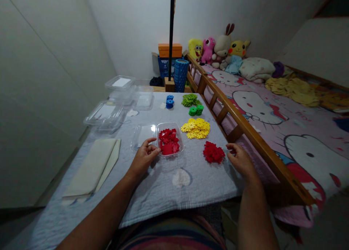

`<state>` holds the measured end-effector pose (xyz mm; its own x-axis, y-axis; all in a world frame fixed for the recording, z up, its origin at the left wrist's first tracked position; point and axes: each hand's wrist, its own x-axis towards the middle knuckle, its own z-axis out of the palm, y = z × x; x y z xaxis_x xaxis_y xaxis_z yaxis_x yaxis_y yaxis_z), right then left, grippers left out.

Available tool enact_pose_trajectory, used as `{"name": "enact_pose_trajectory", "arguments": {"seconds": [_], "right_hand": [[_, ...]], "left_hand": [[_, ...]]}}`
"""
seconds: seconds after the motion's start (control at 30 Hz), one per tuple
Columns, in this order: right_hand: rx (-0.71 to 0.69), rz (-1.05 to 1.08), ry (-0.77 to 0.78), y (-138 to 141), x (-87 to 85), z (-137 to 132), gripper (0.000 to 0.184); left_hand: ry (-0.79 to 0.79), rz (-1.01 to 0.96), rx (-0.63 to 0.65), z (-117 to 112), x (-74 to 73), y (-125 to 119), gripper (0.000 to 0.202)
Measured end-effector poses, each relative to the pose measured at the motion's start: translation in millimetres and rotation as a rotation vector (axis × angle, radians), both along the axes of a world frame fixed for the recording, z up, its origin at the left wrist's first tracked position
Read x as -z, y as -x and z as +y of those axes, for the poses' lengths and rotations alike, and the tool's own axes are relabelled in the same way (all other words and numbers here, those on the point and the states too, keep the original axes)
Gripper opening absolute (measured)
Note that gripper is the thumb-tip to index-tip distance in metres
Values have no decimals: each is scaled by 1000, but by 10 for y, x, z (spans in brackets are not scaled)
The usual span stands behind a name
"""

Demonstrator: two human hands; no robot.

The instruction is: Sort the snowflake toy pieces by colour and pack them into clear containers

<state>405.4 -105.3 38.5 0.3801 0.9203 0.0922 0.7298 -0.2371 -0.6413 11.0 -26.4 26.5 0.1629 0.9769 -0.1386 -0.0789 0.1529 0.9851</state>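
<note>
A clear plastic box (182, 142), its lid (143, 135) folded open to the left, holds red plastic pieces (169, 142). My left hand (145, 155) rests at the box's left edge, fingers apart, the thumb by its near corner and the index finger over the lid side. To the right lies a loose pile of red notched pieces (213, 152). Just right of that pile is my right hand (241, 159), fingers slightly bent and apart, nothing visible in it. Yellow flower-shaped discs (196, 128) lie beyond the red pile.
Farther back are green stacks (196, 110), light green pieces (191, 99) and blue stacks (169, 102). Clear containers (105, 113) stand at the left, behind a folded cream sheet (92, 166). A wooden bed rail (245, 133) borders the table's right side; a black pole (171, 35) rises behind.
</note>
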Motion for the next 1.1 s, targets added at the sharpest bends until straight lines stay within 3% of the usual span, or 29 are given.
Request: {"name": "enact_pose_trajectory", "arguments": {"seconds": [0.23, 0.43, 0.73, 0.97, 1.1], "right_hand": [[-213, -53, 37, -34, 203, -23, 52], [-225, -64, 38, -61, 241, 20, 47], [-118, 22, -12, 7, 121, -12, 9], [56, -23, -134, 15, -22, 35, 15], [19, 34, -235, 399, -265, 164, 16]], "left_hand": [[4, 6, -4, 0, -19, -8, 63], [8, -8, -1, -9, -13, -9, 64], [8, -9, -14, -18, -48, -19, 62], [12, -10, -16, -15, -52, -18, 62], [4, 8, -16, 8, -26, -12, 62]]}}
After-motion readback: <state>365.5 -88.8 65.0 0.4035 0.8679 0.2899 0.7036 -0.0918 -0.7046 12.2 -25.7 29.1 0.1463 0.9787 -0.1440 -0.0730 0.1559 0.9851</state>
